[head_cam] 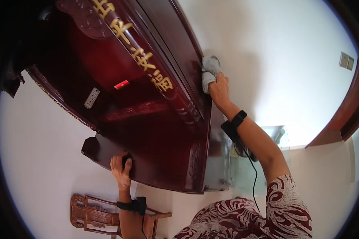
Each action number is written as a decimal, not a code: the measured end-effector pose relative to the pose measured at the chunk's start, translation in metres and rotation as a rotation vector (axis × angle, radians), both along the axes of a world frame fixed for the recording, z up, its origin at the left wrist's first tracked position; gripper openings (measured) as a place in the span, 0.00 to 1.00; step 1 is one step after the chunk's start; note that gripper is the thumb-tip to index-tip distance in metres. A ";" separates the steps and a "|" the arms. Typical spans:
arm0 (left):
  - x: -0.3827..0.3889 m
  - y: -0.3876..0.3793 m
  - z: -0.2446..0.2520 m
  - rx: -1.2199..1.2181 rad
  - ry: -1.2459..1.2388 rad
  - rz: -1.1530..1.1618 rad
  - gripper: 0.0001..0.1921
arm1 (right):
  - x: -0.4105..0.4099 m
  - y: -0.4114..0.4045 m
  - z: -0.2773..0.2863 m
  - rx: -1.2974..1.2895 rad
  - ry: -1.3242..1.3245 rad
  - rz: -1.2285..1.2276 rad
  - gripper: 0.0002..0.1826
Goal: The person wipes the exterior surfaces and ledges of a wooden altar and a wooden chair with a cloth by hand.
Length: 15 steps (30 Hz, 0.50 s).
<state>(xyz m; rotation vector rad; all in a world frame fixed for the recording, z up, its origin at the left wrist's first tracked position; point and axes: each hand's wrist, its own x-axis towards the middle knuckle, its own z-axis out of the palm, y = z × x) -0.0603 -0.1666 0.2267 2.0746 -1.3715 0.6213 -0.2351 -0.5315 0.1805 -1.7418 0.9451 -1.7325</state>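
My right hand (pixel 220 91) grips a bunched grey cloth (pixel 211 67). The cloth touches the outer right side of a dark red lacquered wooden cabinet (pixel 179 38), beside the wall. My left hand (pixel 121 170) rests at the front edge of the cabinet's lower top surface (pixel 155 143), thumb apart from the fingers and nothing seen in it. Raised gold characters run along the cabinet's rounded front post (pixel 143 59). Inside the recess lie a white power strip (pixel 92 98) and a small lit red display (pixel 121 84).
A carved wooden chair (pixel 95 210) stands at the lower left. Right of the cabinet is a glass table (pixel 242 176) with items partly hidden by my right arm. A cable (pixel 255 176) hangs from the device at my right wrist. Wall switches (pixel 346 61) are at far right.
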 end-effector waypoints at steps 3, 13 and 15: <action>0.005 -0.002 -0.006 -0.004 0.007 -0.037 0.19 | -0.026 0.037 0.025 0.239 -0.024 0.353 0.15; 0.009 0.008 -0.005 0.004 -0.015 -0.042 0.20 | -0.093 0.158 -0.003 -0.198 0.215 0.355 0.22; 0.007 0.007 -0.002 0.004 0.004 -0.052 0.19 | -0.077 0.126 -0.004 -0.148 0.137 0.330 0.21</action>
